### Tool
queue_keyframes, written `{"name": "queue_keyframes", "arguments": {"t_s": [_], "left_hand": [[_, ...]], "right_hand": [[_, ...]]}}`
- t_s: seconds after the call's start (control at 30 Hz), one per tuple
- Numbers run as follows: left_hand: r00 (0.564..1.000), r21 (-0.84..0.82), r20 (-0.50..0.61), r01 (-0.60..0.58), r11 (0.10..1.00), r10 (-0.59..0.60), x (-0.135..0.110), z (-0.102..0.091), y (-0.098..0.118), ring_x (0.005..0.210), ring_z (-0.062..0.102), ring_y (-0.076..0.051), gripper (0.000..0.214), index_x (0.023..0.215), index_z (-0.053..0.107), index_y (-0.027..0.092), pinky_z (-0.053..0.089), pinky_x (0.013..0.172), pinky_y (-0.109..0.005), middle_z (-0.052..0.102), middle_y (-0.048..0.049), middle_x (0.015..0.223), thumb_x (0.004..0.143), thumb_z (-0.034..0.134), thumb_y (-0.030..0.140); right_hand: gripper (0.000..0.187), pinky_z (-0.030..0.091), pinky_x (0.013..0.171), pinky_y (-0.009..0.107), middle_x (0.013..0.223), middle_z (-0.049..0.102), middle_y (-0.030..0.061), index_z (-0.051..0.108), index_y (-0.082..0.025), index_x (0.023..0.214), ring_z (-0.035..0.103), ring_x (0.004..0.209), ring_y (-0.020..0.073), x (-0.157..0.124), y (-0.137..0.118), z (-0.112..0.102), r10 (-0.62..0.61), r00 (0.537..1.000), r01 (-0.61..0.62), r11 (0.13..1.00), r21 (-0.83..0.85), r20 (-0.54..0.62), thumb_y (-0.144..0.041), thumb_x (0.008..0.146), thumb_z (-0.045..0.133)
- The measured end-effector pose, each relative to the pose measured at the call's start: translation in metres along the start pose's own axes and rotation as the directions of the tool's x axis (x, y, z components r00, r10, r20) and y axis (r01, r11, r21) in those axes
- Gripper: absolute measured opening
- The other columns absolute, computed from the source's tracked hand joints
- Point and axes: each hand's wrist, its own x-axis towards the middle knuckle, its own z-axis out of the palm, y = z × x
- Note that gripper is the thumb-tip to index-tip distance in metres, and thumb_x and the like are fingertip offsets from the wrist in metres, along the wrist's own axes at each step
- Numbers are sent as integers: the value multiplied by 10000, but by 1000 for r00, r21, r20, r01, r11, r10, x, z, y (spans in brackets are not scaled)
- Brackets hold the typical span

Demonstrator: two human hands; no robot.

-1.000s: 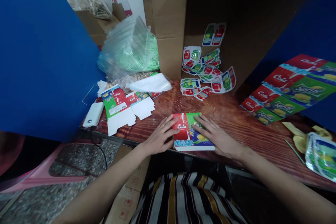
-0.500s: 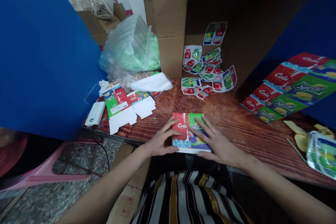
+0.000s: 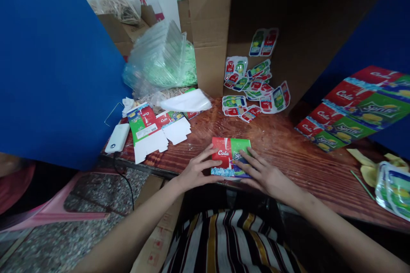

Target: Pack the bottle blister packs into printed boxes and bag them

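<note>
A small red and green Cola/Sprite carton (image 3: 228, 154) lies at the near edge of the wooden table (image 3: 288, 153). My left hand (image 3: 195, 169) grips its left side, fingers curled over the red half and thumb under the near edge. On the green half rests my right hand (image 3: 262, 172), its fingers spread across the top and its thumb at the near edge. Between both hands the carton looks shorter and partly folded. Several flat unfolded cartons (image 3: 156, 130) lie to the left.
A pile of small printed cards (image 3: 253, 89) leans on a brown cardboard box (image 3: 288, 21). Printed sheets (image 3: 355, 108) rest on a blue panel at right. A bag of clear trays (image 3: 160, 57), a white power bank (image 3: 118, 137) and a blue panel (image 3: 51, 59) stand left.
The carton has been drawn in between my hands and looks shorter, its near end folding. My right hand slid left over the green half; my left hand closed on the left side.
</note>
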Motion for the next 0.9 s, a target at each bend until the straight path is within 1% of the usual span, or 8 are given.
{"name": "queue_keyframes", "arguments": {"t_s": [0.1, 0.27, 0.4, 0.47, 0.6, 0.7, 0.8, 0.9], "left_hand": [[1000, 0, -3, 3, 1000, -3, 0, 0, 2, 1391, 308, -305, 478, 1217, 594, 241, 377, 1079, -547, 445, -118, 1434, 761, 729, 282], [999, 51, -33, -9, 999, 11, 2, -1, 7, 1376, 341, -299, 426, 1196, 617, 243, 413, 1058, -529, 501, -109, 1385, 781, 709, 270], [1000, 92, 6, -27, 995, 26, 0, 0, 9, 1394, 304, -301, 415, 1217, 606, 265, 396, 1072, -532, 442, -93, 1434, 809, 681, 243], [999, 110, 21, -37, 993, 34, -2, 1, 9, 1408, 270, -304, 408, 1229, 597, 279, 392, 1075, -532, 402, -80, 1462, 830, 653, 214], [996, 154, 57, -81, 985, 74, -6, 1, 6, 1419, 232, -320, 400, 1245, 583, 280, 378, 1072, -555, 317, -73, 1514, 856, 607, 192], [993, 198, 61, -114, 974, 103, -8, 5, 5, 1416, 226, -342, 424, 1245, 577, 255, 359, 1069, -583, 287, -100, 1526, 830, 653, 291], [990, 302, 28, -140, 943, 138, -6, 12, 10, 1407, 236, -365, 469, 1187, 598, 215, 312, 1071, -636, 373, -136, 1472, 768, 707, 395], [986, 380, 46, -167, 910, 162, -2, 23, 16, 1384, 304, -334, 355, 1110, 609, 165, 283, 1089, -638, 514, -157, 1351, 809, 676, 342]], "right_hand": [[533, 358, 1095, 501, 1510, 338, 90, 420, -240, 1422, 211, 1413, 331, 1, 0, -3, 5, 1000, -5, 1000, 22, 0, -321, 912, 553], [524, 342, 1106, 499, 1523, 317, 69, 425, -262, 1418, 190, 1422, 316, 1, -1, -3, 38, 999, -38, 995, 90, 1, -313, 912, 553], [543, 308, 1118, 514, 1542, 271, 56, 415, -276, 1423, 143, 1432, 312, -3, 2, -7, 45, 999, -45, 981, 189, 7, -313, 903, 568], [517, 299, 1123, 516, 1533, 295, 47, 450, -282, 1400, 141, 1434, 304, -6, 6, -11, 26, 1000, -26, 961, 275, 3, -294, 899, 578], [411, 349, 1104, 509, 1420, 485, 37, 577, -296, 1281, 236, 1416, 278, -14, 11, -10, 7, 991, 53, 897, 439, -135, -248, 875, 620], [438, 396, 1079, 486, 1370, 538, 59, 565, -281, 1295, 337, 1376, 266, -20, 7, -4, 27, 976, 74, 892, 447, -216, -196, 870, 623], [509, 418, 1069, 458, 1380, 527, 75, 498, -268, 1360, 357, 1366, 259, -25, 1, 1, 5, 977, 83, 911, 404, -214, -146, 877, 600], [586, 403, 1077, 474, 1417, 483, 93, 406, -259, 1424, 298, 1392, 270, -29, -3, 5, -48, 982, 108, 935, 339, -180, -127, 882, 585]]}}
